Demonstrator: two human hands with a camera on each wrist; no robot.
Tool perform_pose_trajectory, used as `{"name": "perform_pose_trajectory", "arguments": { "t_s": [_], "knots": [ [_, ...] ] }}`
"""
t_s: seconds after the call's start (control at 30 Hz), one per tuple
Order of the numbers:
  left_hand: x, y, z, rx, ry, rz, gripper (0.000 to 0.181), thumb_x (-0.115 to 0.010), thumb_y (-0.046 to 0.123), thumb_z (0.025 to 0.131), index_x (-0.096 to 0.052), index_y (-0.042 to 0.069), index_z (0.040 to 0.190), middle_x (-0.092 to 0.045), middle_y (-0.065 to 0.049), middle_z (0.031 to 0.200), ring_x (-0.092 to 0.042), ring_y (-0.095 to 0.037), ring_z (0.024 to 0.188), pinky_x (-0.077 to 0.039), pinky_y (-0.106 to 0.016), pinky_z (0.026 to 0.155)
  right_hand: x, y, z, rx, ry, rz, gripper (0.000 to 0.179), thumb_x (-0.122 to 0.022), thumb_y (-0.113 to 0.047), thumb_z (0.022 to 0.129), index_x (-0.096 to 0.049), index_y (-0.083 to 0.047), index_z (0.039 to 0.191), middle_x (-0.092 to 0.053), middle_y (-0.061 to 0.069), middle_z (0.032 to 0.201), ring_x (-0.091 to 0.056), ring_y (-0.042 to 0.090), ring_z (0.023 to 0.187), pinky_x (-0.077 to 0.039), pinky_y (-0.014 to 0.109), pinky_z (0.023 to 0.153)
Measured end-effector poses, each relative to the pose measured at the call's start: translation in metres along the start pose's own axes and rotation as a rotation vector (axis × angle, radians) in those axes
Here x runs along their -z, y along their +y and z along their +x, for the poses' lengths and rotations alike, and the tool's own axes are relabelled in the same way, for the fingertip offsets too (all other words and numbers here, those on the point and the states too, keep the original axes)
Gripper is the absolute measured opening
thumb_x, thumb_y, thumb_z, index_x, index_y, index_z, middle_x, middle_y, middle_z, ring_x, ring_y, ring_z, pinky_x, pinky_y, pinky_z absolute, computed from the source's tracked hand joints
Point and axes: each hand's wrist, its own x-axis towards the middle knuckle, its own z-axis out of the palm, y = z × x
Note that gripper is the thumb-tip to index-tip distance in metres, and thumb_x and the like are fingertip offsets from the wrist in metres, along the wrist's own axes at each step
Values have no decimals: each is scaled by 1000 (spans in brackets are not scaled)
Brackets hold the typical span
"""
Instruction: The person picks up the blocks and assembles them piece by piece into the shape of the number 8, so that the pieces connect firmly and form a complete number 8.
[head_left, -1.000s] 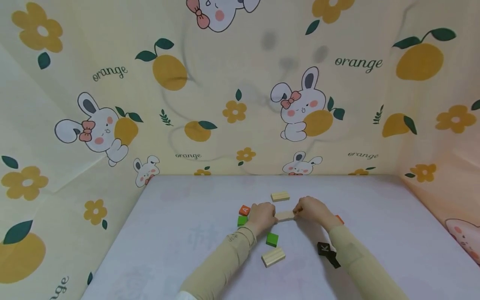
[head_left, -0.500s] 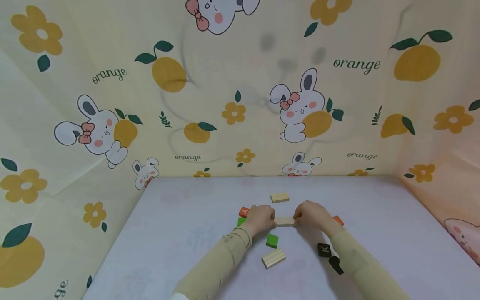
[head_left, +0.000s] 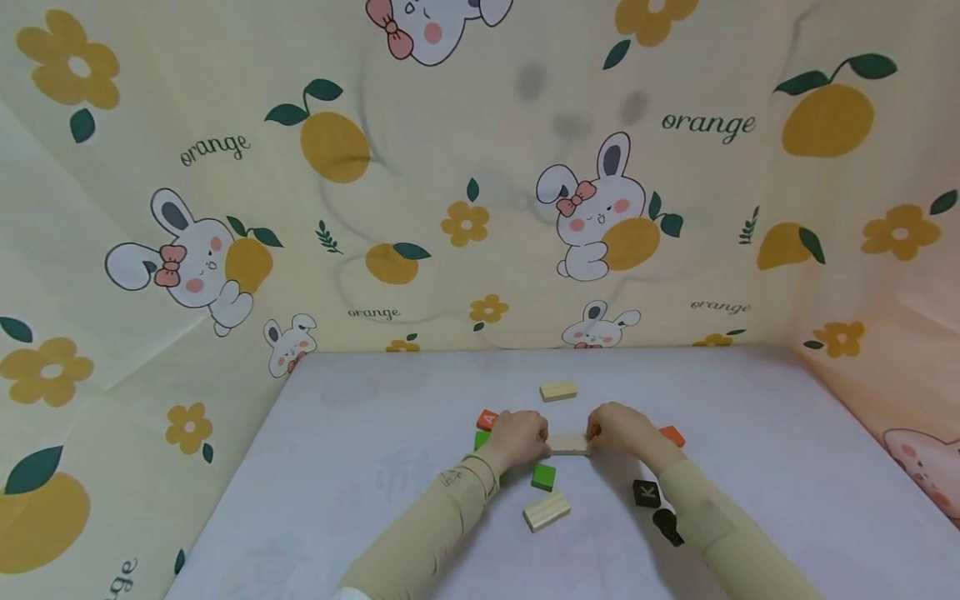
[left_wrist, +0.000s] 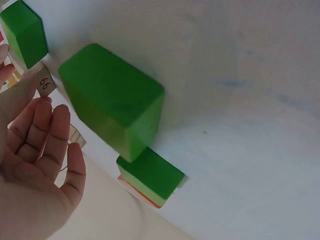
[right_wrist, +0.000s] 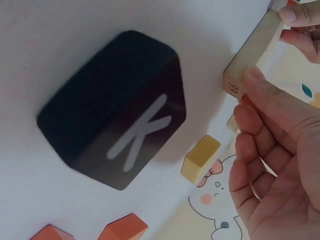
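Observation:
A plain wooden block (head_left: 567,444) lies crosswise between the two hands, level, near the table's middle. My left hand (head_left: 519,439) pinches its left end, and my right hand (head_left: 618,429) pinches the other. In the left wrist view, the block's end (left_wrist: 45,85) bears a handwritten number by the thumb. The right wrist view shows the block's long pale side (right_wrist: 257,47) with both thumbs on it. A green block (head_left: 543,477) rests just in front of the left hand. Another green block (head_left: 482,438) and an orange block marked A (head_left: 487,419) sit left of that hand, partly hidden.
One wooden block (head_left: 558,391) lies behind the hands, another wooden block (head_left: 547,511) in front. A black block marked K (head_left: 647,493) and a black piece (head_left: 667,527) are beside the right sleeve. An orange block (head_left: 671,436) lies beyond that forearm. Patterned cloth (head_left: 465,275) surrounds the table.
The held wooden block was slightly tilted, its right end higher; now it is level and a little nearer me. The right hand has come down slightly. Both hands keep their hold.

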Motion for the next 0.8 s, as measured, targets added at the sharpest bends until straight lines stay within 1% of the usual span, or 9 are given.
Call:
{"name": "perform_pose_trajectory", "arguments": {
  "t_s": [0.13, 0.2, 0.23, 0.3, 0.37, 0.43, 0.5, 0.7, 0.8],
  "knots": [
    [3, 1, -1, 10, 2, 2, 15, -73, 31, 78, -68, 17, 78, -64, 8, 74, -54, -7, 69, -42, -48, 93, 2, -1, 0, 2, -6, -2, 6, -75, -10, 73, -71, -9, 79, -64, -1, 76, -48, 12, 65, -42, 27, 61],
    [3, 3, -2, 14, -1, 1, 15, -74, 31, 77, -67, 17, 77, -63, 8, 74, -55, -8, 70, -41, -51, 96, 1, 0, -1, -5, -12, -3, 7, -75, -11, 74, -70, -10, 79, -64, -2, 77, -48, 12, 67, -42, 27, 62],
    [3, 3, -3, 17, -3, 3, 15, -74, 31, 77, -67, 17, 76, -63, 8, 74, -55, -8, 70, -41, -51, 95, 0, 1, -1, -9, -14, 2, 7, -75, -11, 74, -70, -10, 79, -64, -2, 77, -47, 12, 67, -41, 28, 63],
    [4, 4, -3, 21, -1, 9, 16, -74, 31, 77, -67, 17, 76, -63, 8, 73, -53, -7, 68, -44, -44, 90, 0, 2, -1, -3, -8, 6, 8, -75, -11, 73, -69, -10, 79, -63, -2, 77, -47, 12, 66, -41, 28, 62],
    [4, 3, -3, 26, -5, 7, 16, -74, 32, 77, -67, 17, 76, -62, 9, 73, -50, -6, 66, -44, -37, 83, -1, 4, -1, 12, -3, 16, 10, -75, -12, 73, -68, -9, 80, -62, -1, 76, -47, 12, 66, -41, 28, 62],
    [5, 2, -1, 27, -9, 8, 16, -74, 32, 77, -67, 18, 76, -62, 9, 72, -48, -6, 64, -41, -30, 73, -2, 5, 0, 34, 3, 29, 12, -75, -12, 73, -68, -8, 81, -62, -1, 77, -47, 12, 67, -41, 28, 62],
    [6, 1, 0, 28, -18, 6, 16, -74, 32, 78, -67, 18, 76, -61, 10, 71, -47, -6, 63, -36, -27, 68, -2, 7, -1, 49, 6, 47, 13, -75, -12, 74, -67, -7, 84, -61, -1, 77, -47, 12, 68, -41, 28, 63],
    [5, 2, 2, 31, -28, 8, 17, -74, 32, 77, -65, 18, 73, -59, 10, 68, -46, -6, 63, -34, -27, 67, -1, 16, -9, 80, 33, 65, 24, -73, -15, 76, -67, -3, 96, -59, 0, 78, -46, 12, 69, -40, 28, 63],
    [4, 3, 2, 23, -31, 25, 19, -74, 32, 76, -64, 18, 72, -58, 10, 67, -46, -6, 62, -35, -27, 67, 1, 22, -16, 85, 57, 55, 26, -73, -17, 77, -67, -3, 98, -59, 0, 78, -47, 11, 69, -41, 28, 63]
  ]
}}
